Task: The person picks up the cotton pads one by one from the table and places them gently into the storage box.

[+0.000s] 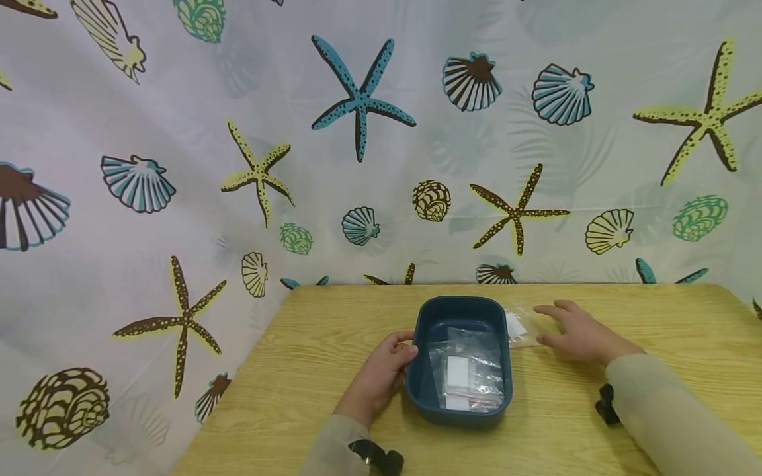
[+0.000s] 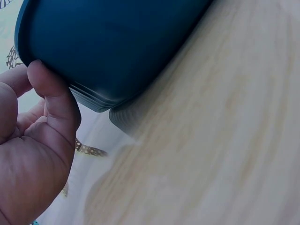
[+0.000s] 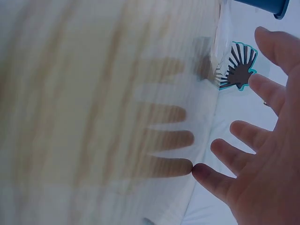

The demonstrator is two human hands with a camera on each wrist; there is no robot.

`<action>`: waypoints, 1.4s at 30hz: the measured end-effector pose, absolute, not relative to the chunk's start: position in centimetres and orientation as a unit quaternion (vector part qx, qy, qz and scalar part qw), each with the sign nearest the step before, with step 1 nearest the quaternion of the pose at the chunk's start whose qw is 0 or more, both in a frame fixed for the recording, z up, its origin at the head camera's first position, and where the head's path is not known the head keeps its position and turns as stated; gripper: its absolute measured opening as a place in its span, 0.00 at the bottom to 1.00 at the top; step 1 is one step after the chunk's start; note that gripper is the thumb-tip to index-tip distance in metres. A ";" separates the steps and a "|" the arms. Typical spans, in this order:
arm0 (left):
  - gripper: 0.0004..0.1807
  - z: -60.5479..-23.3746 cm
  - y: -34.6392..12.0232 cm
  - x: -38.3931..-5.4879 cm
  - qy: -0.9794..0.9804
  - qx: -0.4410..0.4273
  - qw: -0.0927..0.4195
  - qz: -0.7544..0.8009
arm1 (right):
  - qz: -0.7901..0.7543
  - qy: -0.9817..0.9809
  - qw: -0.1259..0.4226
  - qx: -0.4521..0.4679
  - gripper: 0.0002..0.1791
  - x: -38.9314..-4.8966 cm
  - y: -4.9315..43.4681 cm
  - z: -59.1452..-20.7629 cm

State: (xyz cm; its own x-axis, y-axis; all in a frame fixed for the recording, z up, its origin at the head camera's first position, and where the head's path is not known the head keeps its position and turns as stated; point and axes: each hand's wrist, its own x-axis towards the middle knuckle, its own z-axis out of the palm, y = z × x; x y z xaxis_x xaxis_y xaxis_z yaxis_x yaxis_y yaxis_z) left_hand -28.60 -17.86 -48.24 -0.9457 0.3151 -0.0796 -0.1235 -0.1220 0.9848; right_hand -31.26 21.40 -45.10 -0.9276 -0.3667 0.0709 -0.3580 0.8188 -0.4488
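My left hand [image 1: 383, 370] holds the dark blue plastic bin [image 1: 460, 419] by its left side; in the left wrist view the thumb and fingers [image 2: 49, 89] meet at the rim. Inside the bin lie clear zip bags [image 1: 476, 347] with white rectangular pieces [image 1: 458, 371] in them. Another clear bag [image 1: 525, 334] with a white piece rests on the table, just right of the bin. My right hand [image 1: 577, 332] is beside that bag, fingers spread, nothing held. In the right wrist view the fingers [image 3: 218, 180] are apart from the bag, and the little fingertip meets its reflection on the tabletop.
The wooden table [image 1: 333, 317] has a glossy surface. A curtain [image 1: 393, 198] printed with starfish and shells hangs behind it and along its left side. Dark wrist straps [image 1: 375, 456] sit over both sleeves.
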 end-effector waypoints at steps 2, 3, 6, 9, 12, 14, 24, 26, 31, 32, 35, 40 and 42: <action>0.23 -48.2 -17.9 -28.6 0.645 0.071 0.148 0.746 | -0.229 0.955 0.014 -0.190 0.36 -31.4 21.2 -45.1; 0.23 -48.2 -17.9 -28.6 0.646 0.071 0.147 0.746 | -0.226 0.955 0.014 -0.192 0.36 -31.5 21.1 -45.1; 0.24 -48.2 -18.0 -28.5 0.646 0.074 0.147 0.745 | -0.214 0.957 0.012 -0.194 0.34 -31.8 20.8 -45.2; 0.25 -48.3 -18.1 -28.6 0.646 0.078 0.147 0.745 | -0.198 0.961 0.009 -0.194 0.33 -32.1 20.6 -45.4; 0.25 -48.4 -18.1 -28.7 0.645 0.079 0.148 0.746 | -0.182 0.966 0.007 -0.185 0.31 -32.4 20.5 -45.6; 0.25 -48.4 -18.1 -28.7 0.644 0.077 0.148 0.747 | -0.176 0.968 0.004 -0.179 0.30 -32.6 20.3 -45.6; 0.23 -48.4 -17.7 -28.6 0.640 0.079 0.149 0.750 | -0.149 0.972 -0.030 -0.177 0.25 -34.0 19.5 -46.1; 0.24 -48.4 -17.7 -28.6 0.638 0.081 0.151 0.751 | -0.147 0.973 -0.034 -0.176 0.24 -34.2 19.5 -46.2; 0.25 -48.5 -17.7 -28.5 0.639 0.078 0.155 0.749 | -0.142 0.975 -0.017 -0.170 0.25 -34.4 19.3 -46.2; 0.25 -48.5 -17.7 -28.5 0.640 0.077 0.154 0.748 | -0.140 0.976 -0.013 -0.169 0.25 -34.4 19.3 -46.1; 0.25 -48.4 -17.8 -28.5 0.643 0.077 0.152 0.747 | -0.128 0.976 -0.003 -0.174 0.23 -34.2 19.1 -45.7; 0.25 -48.2 -18.0 -28.5 0.644 0.080 0.150 0.746 | -0.126 0.977 0.007 -0.170 0.22 -33.6 18.8 -45.0; 0.25 -48.2 -18.0 -28.5 0.643 0.081 0.150 0.747 | -0.127 0.978 0.007 -0.166 0.23 -33.6 18.9 -45.0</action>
